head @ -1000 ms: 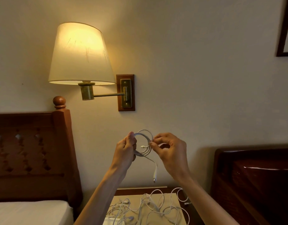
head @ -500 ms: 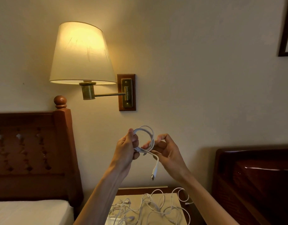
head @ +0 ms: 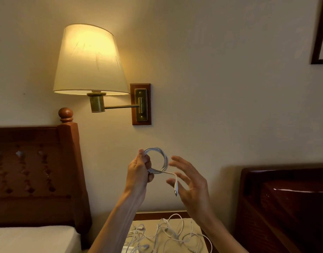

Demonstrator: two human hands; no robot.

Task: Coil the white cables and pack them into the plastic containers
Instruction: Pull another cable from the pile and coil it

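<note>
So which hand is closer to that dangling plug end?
Right. The right hand, fingers spread, is right beside the plug; the left hand grips the coil farther off.

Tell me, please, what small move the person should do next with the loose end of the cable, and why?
Probably the right hand should pinch the dangling plug end and wrap it around the coil. The left hand grips the loops, the right hand is open, and the tail hangs free, so the coil could unwind.

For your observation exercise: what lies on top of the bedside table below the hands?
A tangle of loose white cables lies spread over the bedside table. The forearms and the picture's lower edge hide part of it, so no plastic containers can be confirmed there.
</note>
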